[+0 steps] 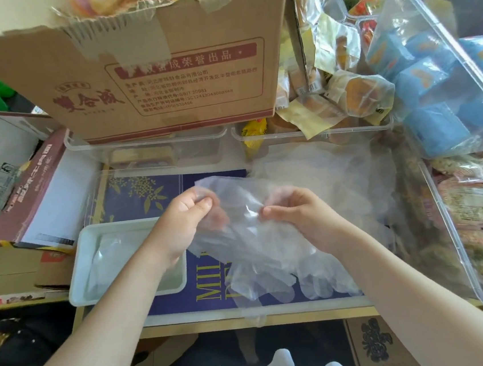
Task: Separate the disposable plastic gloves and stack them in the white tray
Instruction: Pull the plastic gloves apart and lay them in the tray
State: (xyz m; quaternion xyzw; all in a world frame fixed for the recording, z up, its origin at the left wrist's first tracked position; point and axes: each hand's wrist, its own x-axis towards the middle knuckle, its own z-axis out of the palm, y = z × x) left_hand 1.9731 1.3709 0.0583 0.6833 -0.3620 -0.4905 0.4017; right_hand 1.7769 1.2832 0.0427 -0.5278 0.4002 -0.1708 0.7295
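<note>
Cluttered tabletop, with clumped disposable gloves pinched at the cuff by left hand and right hand, mid-separation; next, one layer is probably to be peeled off and laid in the white tray just left.

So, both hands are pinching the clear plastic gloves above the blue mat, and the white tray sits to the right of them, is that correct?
Not quite. The head view shows the white tray on the left of the hands, partly under the left forearm, not on the right. The rest holds: the left hand and the right hand both pinch the clear plastic gloves above the blue mat.
</note>
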